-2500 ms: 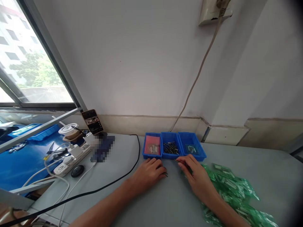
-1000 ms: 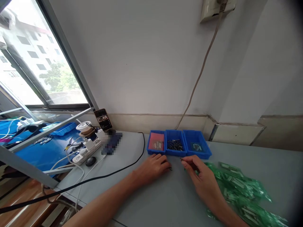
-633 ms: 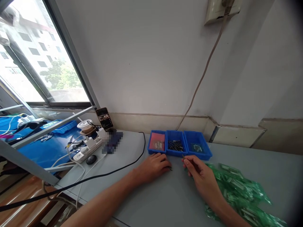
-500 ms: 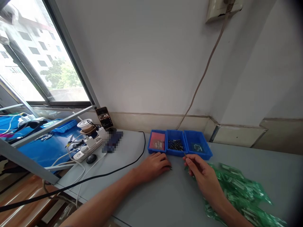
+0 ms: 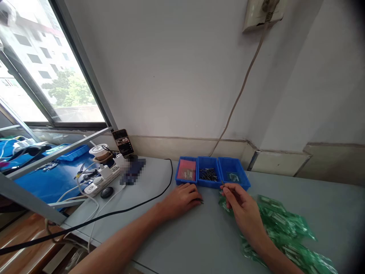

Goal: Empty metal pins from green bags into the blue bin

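Note:
My left hand (image 5: 182, 198) rests palm down on the grey table, fingers curled over a small dark part at its fingertips. My right hand (image 5: 241, 205) is pinched on a thin small pin, its tip held just in front of the right blue bin (image 5: 234, 176). Three blue bins stand in a row by the wall: the left bin (image 5: 186, 174) holds a pink sheet and small parts, the middle bin (image 5: 208, 175) dark pins, the right bin a few pale pieces. A pile of green plastic bags (image 5: 281, 232) lies under and right of my right forearm.
A black cable (image 5: 134, 205) runs across the table's left half. A white power strip (image 5: 98, 182), a propped phone (image 5: 123, 142), a lidded cup (image 5: 99, 151) and scissors sit at the left. A wall socket (image 5: 261, 15) with a hanging cord is above. A window is at the left.
My right hand has lifted slightly and moved toward the right blue bin with the pin. My left hand has stayed put. The camera has swung left and shifted.

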Demonstrator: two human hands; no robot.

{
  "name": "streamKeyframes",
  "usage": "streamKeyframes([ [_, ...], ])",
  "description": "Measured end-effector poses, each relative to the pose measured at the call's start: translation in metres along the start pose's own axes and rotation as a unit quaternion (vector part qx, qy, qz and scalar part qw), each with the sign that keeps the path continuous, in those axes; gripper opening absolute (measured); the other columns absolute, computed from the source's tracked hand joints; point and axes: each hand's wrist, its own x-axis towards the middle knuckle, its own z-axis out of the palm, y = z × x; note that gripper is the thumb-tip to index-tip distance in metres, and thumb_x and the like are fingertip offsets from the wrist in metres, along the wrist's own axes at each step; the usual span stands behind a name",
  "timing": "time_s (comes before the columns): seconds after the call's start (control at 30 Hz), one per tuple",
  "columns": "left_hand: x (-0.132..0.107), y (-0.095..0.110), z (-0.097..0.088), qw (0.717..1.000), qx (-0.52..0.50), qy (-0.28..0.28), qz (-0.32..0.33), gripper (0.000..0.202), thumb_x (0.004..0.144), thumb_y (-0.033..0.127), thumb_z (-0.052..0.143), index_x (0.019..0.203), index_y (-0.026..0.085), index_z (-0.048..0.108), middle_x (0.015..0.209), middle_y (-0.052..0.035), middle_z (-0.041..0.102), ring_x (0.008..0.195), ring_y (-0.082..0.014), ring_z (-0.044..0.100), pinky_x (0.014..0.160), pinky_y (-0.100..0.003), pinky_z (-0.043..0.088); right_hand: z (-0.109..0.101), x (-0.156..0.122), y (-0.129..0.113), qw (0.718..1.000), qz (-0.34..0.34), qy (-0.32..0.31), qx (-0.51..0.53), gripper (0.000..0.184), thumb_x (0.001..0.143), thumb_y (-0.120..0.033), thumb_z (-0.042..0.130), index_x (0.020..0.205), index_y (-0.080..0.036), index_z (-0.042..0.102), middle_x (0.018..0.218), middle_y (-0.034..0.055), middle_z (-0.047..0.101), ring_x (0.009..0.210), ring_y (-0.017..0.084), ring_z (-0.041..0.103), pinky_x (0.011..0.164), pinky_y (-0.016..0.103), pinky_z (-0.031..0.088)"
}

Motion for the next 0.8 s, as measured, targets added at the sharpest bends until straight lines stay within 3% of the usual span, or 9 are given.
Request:
streamKeyframes([
  [0.27, 0.0008, 0.0003, -0.0008, 1.000, -0.014, -0.008, -0.010, 0.021, 0.109, 0.034, 0.055, 0.116, 0.021, 0.069, 0.109, -0.0059, 0.065, 0.102, -0.0196, 0.061, 0.094, -0.031, 0.050, -0.0027, -0.0016, -0.0042, 1.000, -0.006, 0.005, -0.011, 0.038, 0.087, -0.060, 0.075, 0.095, -0.022, 0.072, 0.076, 0.0020, 0.067, 0.064, 0.018, 0.058, 0.059, 0.029, 0.049],
  [0.5, 0.0004, 0.0011, -0.0006, 1.000, -0.024, -0.010, -0.013, 0.021, 0.109, 0.034, 0.054, 0.117, 0.021, 0.069, 0.110, -0.0059, 0.065, 0.103, -0.0197, 0.061, 0.092, -0.030, 0.050, -0.0012, -0.0022, -0.0016, 0.999, -0.002, -0.031, -0.005, 0.038, 0.083, -0.058, 0.080, 0.089, -0.022, 0.074, 0.074, 0.0024, 0.066, 0.066, 0.019, 0.057, 0.058, 0.029, 0.044],
  [0.8, -0.0004, -0.0010, 0.0031, 1.000, -0.023, 0.001, -0.007, 0.021, 0.110, 0.034, 0.054, 0.114, 0.020, 0.069, 0.109, -0.0056, 0.065, 0.102, -0.0195, 0.061, 0.091, -0.030, 0.049, 0.0000, -0.0008, -0.0015, 0.997, 0.038, -0.049, 0.047, 0.043, 0.094, -0.064, 0.065, 0.098, -0.021, 0.072, 0.082, 0.0024, 0.064, 0.062, 0.015, 0.050, 0.058, 0.029, 0.040],
])
